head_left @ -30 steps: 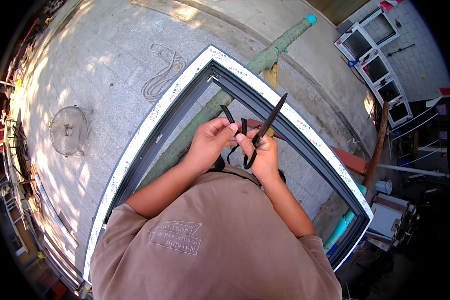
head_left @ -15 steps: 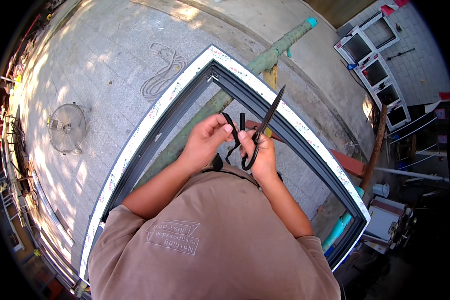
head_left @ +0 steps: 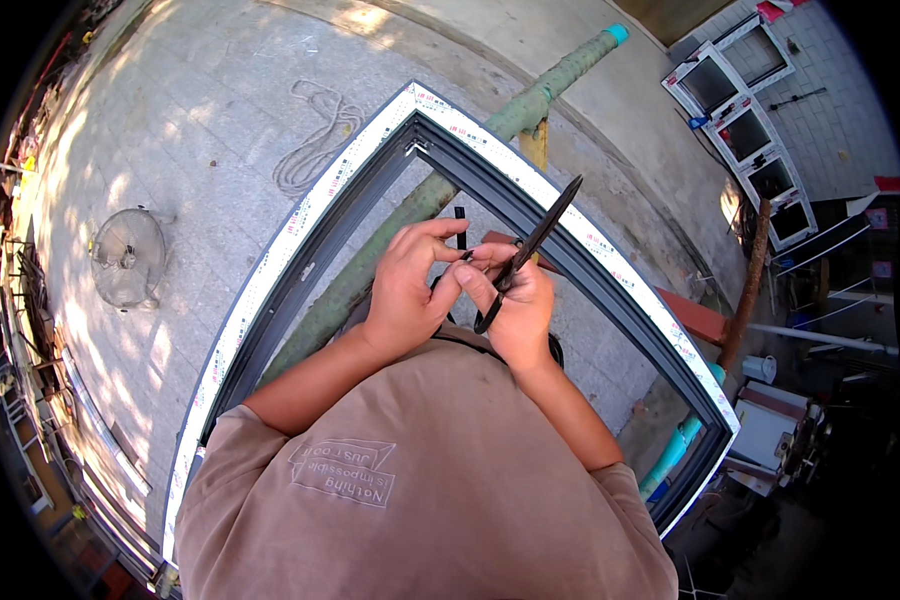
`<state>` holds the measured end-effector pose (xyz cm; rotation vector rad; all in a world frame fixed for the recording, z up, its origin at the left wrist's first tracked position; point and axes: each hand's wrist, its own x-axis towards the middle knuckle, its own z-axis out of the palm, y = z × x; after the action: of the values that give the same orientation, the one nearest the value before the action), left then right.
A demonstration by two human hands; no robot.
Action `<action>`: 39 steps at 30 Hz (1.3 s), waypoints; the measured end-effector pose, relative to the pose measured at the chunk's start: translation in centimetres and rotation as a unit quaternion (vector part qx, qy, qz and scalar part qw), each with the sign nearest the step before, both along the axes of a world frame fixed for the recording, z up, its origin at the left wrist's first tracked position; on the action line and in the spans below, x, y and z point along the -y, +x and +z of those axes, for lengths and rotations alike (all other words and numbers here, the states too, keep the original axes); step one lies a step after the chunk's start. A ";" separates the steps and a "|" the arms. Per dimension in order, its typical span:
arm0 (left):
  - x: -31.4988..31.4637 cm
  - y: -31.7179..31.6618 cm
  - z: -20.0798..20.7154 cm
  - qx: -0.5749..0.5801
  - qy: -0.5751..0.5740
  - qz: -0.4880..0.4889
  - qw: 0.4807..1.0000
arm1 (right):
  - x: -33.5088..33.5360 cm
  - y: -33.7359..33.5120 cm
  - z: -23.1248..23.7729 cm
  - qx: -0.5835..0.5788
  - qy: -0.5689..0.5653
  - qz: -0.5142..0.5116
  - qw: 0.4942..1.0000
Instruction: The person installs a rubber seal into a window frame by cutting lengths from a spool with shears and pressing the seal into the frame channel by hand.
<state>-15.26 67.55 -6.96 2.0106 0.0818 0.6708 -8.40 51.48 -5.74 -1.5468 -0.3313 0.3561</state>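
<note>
Paved yard point(head_left: 210, 150), outdoors, sun patches at left, a wire-guard fan point(head_left: 128, 258) and a loose heap of rope point(head_left: 298, 172) on the ground. Big dark window-type frame point(head_left: 600, 245) with white printed film on its face lies around the work area, across a green pole point(head_left: 530, 105); red beam point(head_left: 690, 315) at right. Both hands are up near the person's belly, over the frame's gap, fingertips nearly meeting.

Right hand point(head_left: 518, 310) is wrapped round the handles of the black scissors point(head_left: 545, 228), blades together, tip pointing up and away, over the frame's right side in this view. Left hand point(head_left: 410, 285) has fingers curled narrow around the black strip point(head_left: 460, 225), whose end stands up past the index finger — cannot tell which hand actually bears it, the fingers hide the join.

Risks, my judgement: fingers are crowded beside the scissors, so spreading the blades carelessly could nick one. The strip looks thin; a loose pinch could drop it through the frame's gap. Long blades overhang the frame — a careless wrist turn could scratch the film
</note>
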 end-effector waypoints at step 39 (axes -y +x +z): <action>-2.2 6.6 9.2 -0.037 -0.405 -0.164 0.899 | 2.4 7.0 13.4 0.058 0.052 -0.120 0.990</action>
<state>-8.68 69.76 2.21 1.1967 0.0522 0.2628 -1.43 49.10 7.66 -1.4874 -0.2461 0.0587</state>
